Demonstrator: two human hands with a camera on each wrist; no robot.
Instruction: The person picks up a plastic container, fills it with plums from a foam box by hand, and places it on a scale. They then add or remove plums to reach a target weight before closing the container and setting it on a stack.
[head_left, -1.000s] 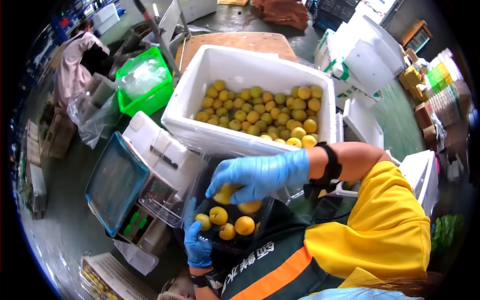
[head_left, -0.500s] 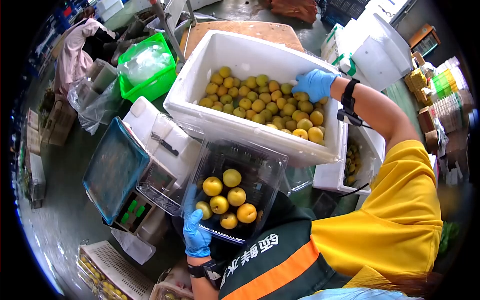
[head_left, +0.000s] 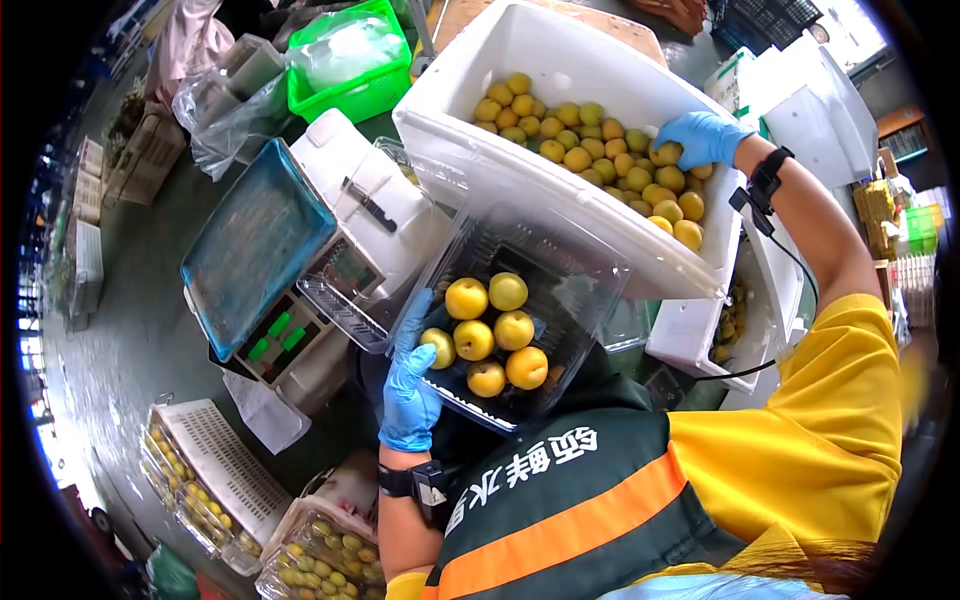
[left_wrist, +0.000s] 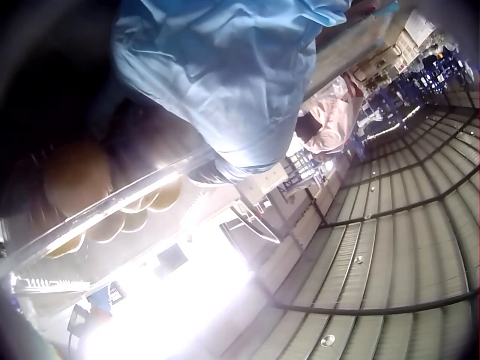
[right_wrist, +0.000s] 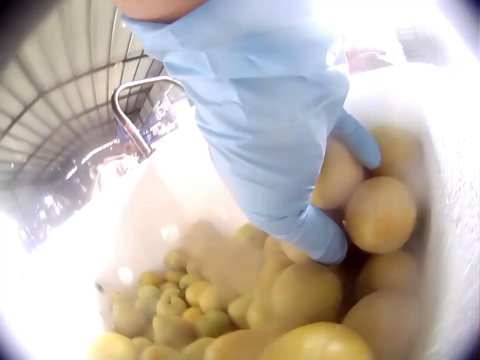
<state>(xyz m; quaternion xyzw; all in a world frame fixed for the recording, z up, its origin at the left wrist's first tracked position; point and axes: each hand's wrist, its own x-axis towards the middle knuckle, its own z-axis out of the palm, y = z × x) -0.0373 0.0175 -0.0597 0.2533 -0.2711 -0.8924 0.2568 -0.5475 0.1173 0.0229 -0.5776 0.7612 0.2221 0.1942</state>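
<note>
My left hand (head_left: 410, 400), in a blue glove, grips the near left side of a clear plastic container (head_left: 530, 240), thumb over the rim. Several yellow plums (head_left: 474, 340) lie loose on its bottom. My gloved right hand (head_left: 705, 137) reaches into the right end of a white foam box (head_left: 560, 215) that holds many more plums. In the right wrist view, thumb and fingers curl round one plum (right_wrist: 337, 176), with others packed close about it. Part of that plum is hidden behind the glove.
Left of the container stands a scale (head_left: 265, 250) with a blue top, beside a white foam surface bearing a knife (head_left: 370, 205). A green crate (head_left: 350, 75) is behind. Packed fruit boxes (head_left: 320, 560) sit low at left. Another foam box (head_left: 690, 330) stands at right.
My right hand let go of a plum in the container, then moved up and right into the foam box, where it now holds another plum. The left hand keeps gripping the container.
</note>
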